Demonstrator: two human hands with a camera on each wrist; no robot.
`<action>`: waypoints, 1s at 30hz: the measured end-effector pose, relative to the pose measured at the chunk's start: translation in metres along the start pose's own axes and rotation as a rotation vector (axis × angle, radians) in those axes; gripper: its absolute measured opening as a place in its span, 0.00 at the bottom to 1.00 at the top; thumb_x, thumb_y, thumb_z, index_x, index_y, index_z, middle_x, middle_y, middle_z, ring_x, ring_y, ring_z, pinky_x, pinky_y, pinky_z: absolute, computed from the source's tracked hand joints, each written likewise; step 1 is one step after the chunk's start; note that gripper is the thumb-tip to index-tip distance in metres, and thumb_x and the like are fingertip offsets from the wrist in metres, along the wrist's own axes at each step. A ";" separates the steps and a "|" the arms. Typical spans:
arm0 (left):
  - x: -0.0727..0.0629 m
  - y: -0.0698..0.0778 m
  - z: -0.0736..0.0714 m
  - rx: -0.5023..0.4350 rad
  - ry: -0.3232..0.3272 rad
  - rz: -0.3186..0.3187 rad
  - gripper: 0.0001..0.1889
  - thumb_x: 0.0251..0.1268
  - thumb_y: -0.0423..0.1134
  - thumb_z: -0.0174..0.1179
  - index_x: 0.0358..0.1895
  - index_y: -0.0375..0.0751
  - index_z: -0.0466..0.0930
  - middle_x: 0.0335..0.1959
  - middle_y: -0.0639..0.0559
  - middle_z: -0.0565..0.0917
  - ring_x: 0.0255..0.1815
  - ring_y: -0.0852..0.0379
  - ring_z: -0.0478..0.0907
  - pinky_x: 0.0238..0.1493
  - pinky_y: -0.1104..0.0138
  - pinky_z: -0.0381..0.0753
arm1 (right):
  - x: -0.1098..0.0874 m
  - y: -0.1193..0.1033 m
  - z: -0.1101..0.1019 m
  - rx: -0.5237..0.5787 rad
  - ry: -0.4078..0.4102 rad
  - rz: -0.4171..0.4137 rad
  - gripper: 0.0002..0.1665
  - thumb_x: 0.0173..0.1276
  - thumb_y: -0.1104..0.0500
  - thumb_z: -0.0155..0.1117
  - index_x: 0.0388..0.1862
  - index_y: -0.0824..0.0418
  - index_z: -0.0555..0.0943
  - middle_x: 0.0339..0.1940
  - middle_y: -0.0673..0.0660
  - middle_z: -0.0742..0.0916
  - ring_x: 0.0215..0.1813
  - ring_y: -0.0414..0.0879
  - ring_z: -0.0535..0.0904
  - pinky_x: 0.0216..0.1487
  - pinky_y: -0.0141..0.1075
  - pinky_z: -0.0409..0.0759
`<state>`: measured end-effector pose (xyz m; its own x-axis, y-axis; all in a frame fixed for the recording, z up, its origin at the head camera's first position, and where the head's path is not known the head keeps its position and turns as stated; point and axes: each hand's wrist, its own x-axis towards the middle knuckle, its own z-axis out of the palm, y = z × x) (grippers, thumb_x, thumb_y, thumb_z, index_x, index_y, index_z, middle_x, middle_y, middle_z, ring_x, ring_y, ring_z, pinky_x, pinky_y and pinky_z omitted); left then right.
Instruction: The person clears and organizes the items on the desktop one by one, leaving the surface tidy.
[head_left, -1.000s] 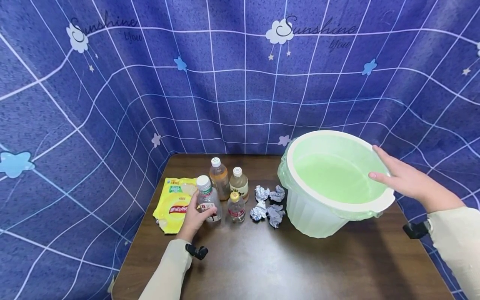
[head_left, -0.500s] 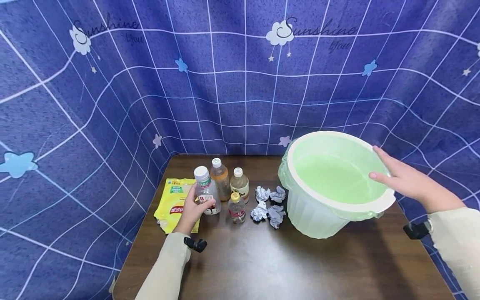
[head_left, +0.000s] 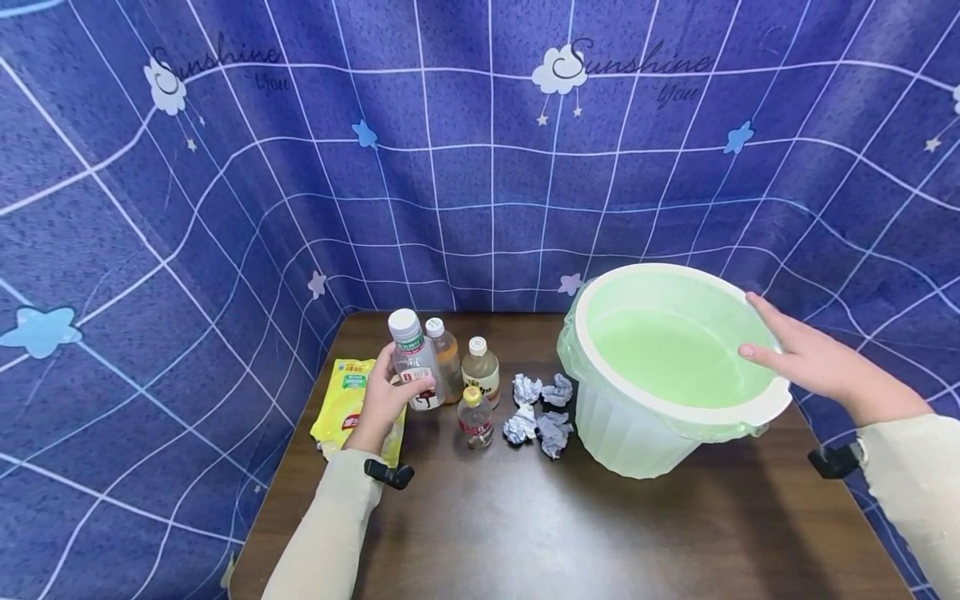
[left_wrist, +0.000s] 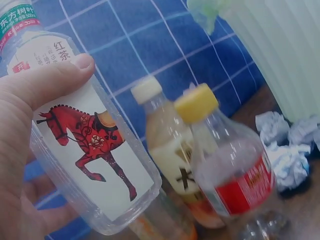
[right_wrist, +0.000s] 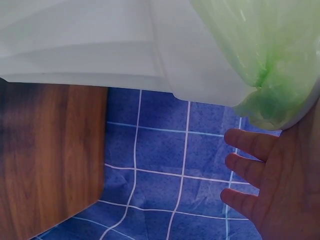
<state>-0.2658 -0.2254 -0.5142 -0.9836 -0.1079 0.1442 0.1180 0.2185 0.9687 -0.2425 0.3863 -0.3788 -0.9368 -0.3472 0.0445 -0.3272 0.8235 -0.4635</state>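
Blue gridded curtain (head_left: 487, 167) is hanging behind a brown table (head_left: 570, 533). Toward the table's ten o'clock, the left hand (head_left: 385, 404) is holding a horse-labelled bottle (head_left: 414, 360); a yellow-capped bottle (head_left: 476, 421) is standing at its four o'clock, a yellow packet (head_left: 341, 404) lying at its eight. Toward two o'clock, the right hand (head_left: 817, 362), spread wide, is touching the rim of a white bin (head_left: 630, 433). Crumpled papers (head_left: 521, 423) are lying just beside the bin.

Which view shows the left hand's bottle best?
The left wrist view: the bottle is largest there and the red horse on its label stands out, though the left hand covers part. The head view shows the bottle smaller, with its white cap but the label hard to read. The right wrist view doesn't show it.
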 end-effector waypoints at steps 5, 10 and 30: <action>0.007 0.018 0.001 -0.012 -0.017 0.022 0.45 0.50 0.42 0.80 0.73 0.49 0.66 0.69 0.42 0.75 0.72 0.41 0.67 0.71 0.42 0.64 | 0.000 -0.001 0.000 0.005 -0.006 0.006 0.51 0.78 0.48 0.55 0.84 0.59 0.35 0.80 0.76 0.49 0.76 0.79 0.49 0.70 0.73 0.49; 0.010 0.035 0.002 0.008 -0.053 0.029 0.44 0.51 0.46 0.80 0.72 0.51 0.66 0.68 0.45 0.75 0.70 0.42 0.69 0.69 0.42 0.67 | -0.001 -0.002 0.001 0.013 -0.008 0.002 0.51 0.78 0.49 0.55 0.84 0.60 0.36 0.81 0.75 0.49 0.76 0.78 0.48 0.71 0.73 0.48; 0.034 0.112 0.028 -0.081 -0.179 0.171 0.42 0.52 0.35 0.77 0.71 0.48 0.66 0.62 0.44 0.78 0.59 0.47 0.78 0.59 0.53 0.78 | -0.001 -0.004 0.000 0.013 0.001 -0.007 0.52 0.77 0.49 0.56 0.83 0.61 0.36 0.80 0.76 0.49 0.76 0.78 0.48 0.73 0.71 0.46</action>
<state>-0.2898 -0.1780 -0.4068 -0.9559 0.0991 0.2765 0.2884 0.1392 0.9473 -0.2403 0.3834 -0.3772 -0.9345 -0.3526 0.0489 -0.3323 0.8150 -0.4747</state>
